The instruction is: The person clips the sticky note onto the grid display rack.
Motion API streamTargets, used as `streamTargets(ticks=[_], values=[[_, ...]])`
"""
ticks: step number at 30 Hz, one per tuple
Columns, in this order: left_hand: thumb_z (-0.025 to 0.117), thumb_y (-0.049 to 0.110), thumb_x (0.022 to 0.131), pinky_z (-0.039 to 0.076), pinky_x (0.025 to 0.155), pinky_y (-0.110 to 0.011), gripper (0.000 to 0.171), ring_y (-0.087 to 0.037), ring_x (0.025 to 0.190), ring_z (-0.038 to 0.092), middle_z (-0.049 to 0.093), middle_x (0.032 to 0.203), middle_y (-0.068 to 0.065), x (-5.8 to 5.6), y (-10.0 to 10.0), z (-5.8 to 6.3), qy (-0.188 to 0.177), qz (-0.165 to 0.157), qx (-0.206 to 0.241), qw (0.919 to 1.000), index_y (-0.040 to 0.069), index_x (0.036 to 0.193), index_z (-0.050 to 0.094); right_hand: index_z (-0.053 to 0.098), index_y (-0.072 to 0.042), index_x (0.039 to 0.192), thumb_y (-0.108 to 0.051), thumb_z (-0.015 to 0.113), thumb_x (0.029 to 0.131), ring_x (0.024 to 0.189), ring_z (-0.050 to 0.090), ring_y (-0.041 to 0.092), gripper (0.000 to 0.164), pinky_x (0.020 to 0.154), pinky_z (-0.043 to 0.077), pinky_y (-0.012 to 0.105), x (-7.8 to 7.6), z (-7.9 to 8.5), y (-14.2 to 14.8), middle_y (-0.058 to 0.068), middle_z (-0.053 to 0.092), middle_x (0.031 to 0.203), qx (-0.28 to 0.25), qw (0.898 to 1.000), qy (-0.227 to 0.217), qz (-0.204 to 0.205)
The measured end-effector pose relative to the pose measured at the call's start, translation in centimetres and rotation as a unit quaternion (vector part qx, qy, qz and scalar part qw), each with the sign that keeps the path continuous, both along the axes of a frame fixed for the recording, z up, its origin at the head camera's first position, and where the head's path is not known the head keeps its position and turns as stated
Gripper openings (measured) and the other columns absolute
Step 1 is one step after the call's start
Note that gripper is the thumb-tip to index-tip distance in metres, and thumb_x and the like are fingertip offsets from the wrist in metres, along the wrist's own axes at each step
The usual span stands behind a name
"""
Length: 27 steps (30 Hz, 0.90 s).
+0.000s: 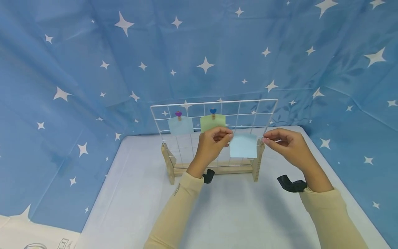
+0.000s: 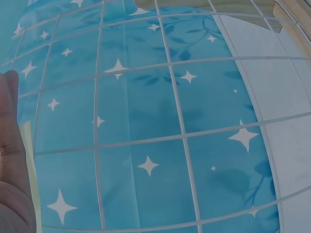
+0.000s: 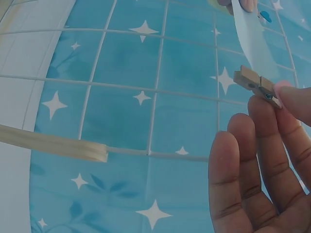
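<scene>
My left hand (image 1: 214, 145) pinches a light blue square of paper (image 1: 243, 146) by its upper left corner, in front of the white wire grid (image 1: 214, 102). Between thumb and forefinger, my right hand (image 1: 287, 147) grips a small wooden clothespin (image 3: 250, 80) with a pink piece on it, just right of the paper. Seen from the right wrist, the paper (image 3: 252, 36) hangs behind the clothespin. On the grid, a clip with a purple heart (image 1: 178, 113) holds another pale blue paper (image 1: 181, 126), and one with a blue heart (image 1: 212, 111) holds a green paper (image 1: 212, 121).
A wooden stand (image 1: 217, 169) supports the grid on a white table (image 1: 133, 193). Behind and at the sides hangs a blue cloth with white stars (image 1: 205, 65). A cream printed cloth (image 1: 37, 233) lies at the lower left. Each wrist carries a black mount (image 1: 290, 185).
</scene>
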<state>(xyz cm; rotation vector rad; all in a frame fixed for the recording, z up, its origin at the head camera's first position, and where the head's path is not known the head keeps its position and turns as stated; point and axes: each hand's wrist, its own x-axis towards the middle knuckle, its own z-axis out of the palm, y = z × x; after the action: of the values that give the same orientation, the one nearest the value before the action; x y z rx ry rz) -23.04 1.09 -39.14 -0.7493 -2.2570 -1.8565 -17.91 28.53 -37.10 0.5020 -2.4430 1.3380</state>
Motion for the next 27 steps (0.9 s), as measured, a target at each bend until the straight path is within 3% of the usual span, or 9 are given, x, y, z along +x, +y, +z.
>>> streamTargets(ticks=[9,16,27], values=[[0.074,0.014,0.105,0.065,0.078,-0.027,0.014,-0.014,0.084,0.075,0.080,0.102,-0.010,-0.4,0.1,0.4,0.003,0.002,-0.003,1.0000,0.004,0.113,0.079,0.076,0.006,0.117,-0.003,0.074,0.102,0.093,0.066,-0.007,0.018,0.080,0.054,0.008,-0.2,0.8,0.3,-0.011,0.077,0.108,0.011,1.000,0.011,-0.009],[0.073,0.017,0.106,0.065,0.079,-0.026,0.017,-0.014,0.082,0.075,0.079,0.101,-0.010,-0.9,0.5,1.0,0.012,0.004,-0.002,0.9999,0.005,0.116,0.079,0.077,0.004,0.118,-0.008,0.074,0.103,0.092,0.065,-0.007,0.019,0.080,0.052,0.007,-0.3,1.3,0.5,-0.028,0.070,0.103,0.009,0.999,0.002,-0.034],[0.073,0.015,0.106,0.065,0.078,-0.028,0.017,-0.013,0.082,0.075,0.079,0.103,-0.012,-1.3,1.3,1.8,0.016,-0.002,0.016,0.9998,0.003,0.116,0.078,0.076,0.005,0.118,-0.012,0.073,0.105,0.089,0.068,-0.003,0.022,0.080,0.054,0.008,-0.5,1.4,0.3,-0.024,0.072,0.104,-0.011,0.999,0.003,-0.036]])
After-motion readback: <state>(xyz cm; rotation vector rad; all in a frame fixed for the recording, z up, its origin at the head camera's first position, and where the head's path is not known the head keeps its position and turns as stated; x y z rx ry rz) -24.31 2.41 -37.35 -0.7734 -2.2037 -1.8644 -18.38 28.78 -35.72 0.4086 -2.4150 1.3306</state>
